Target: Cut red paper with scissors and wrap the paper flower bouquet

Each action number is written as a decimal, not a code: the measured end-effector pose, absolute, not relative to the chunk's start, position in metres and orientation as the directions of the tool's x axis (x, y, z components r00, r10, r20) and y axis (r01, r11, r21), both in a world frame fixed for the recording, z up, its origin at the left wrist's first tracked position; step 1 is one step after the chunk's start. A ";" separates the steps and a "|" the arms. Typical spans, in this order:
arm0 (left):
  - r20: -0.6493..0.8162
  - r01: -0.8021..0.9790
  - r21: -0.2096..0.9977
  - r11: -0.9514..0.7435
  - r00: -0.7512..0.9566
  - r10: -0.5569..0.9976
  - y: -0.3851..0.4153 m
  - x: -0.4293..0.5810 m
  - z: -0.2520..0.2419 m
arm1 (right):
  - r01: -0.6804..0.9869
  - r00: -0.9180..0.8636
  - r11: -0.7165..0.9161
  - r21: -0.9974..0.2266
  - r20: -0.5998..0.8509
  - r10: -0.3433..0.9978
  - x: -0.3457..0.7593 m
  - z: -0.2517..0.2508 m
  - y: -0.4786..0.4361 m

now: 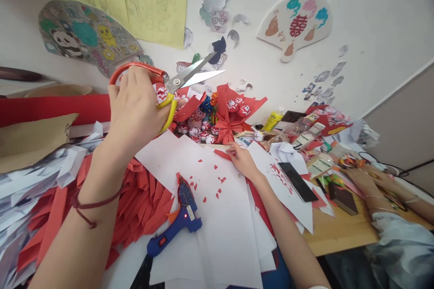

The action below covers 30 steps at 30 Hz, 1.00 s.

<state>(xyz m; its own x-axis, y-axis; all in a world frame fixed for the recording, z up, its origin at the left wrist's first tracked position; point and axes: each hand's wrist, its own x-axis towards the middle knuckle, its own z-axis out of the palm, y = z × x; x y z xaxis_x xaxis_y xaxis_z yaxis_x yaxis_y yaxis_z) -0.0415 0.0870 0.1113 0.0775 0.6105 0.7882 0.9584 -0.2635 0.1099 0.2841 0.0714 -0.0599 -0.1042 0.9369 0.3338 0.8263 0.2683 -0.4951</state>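
1. Scissors point(176, 83) are raised at 11 o'clock over the table point(339, 232), my left hand point(135, 108) gripping the loops, blades parted.
2. Their long axis points toward 2 o'clock.
3. My right hand point(242, 160) pinches a red paper strip point(222, 154); I'd hold it taut and cut squarely.

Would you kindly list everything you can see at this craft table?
white paper sheets: several, white, table centre.
orange-handled steel scissors: one, orange and yellow, raised, blades open.
blue hot glue gun: one, blue, lying on the sheets.
folded red paper pieces: many, red, left of the gun.
red paper bouquet: one, red, by the wall.
flat black phone: one, black, right side.
co-worker's hand: one, far right.
left hand: one, grip on the scissors.
right hand: one, touching red paper strip.
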 end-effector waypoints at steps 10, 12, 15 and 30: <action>0.783 0.952 0.124 -0.278 0.078 0.617 0.085 -0.044 0.112 | 0.837 -0.138 0.312 -0.450 0.378 0.916 0.284 -0.053 0.068; 0.786 0.950 0.131 -0.282 0.073 0.614 0.086 -0.043 0.112 | 0.841 -0.149 0.317 -0.437 0.376 0.914 0.284 -0.053 0.068; 0.786 0.948 0.138 -0.286 0.071 0.614 0.086 -0.042 0.111 | 0.849 -0.171 0.325 -0.416 0.366 0.915 0.283 -0.054 0.067; 0.769 0.941 0.159 -0.299 0.072 0.635 0.079 -0.039 0.115 | 0.896 -0.236 0.354 -0.268 0.389 0.891 0.275 -0.057 0.067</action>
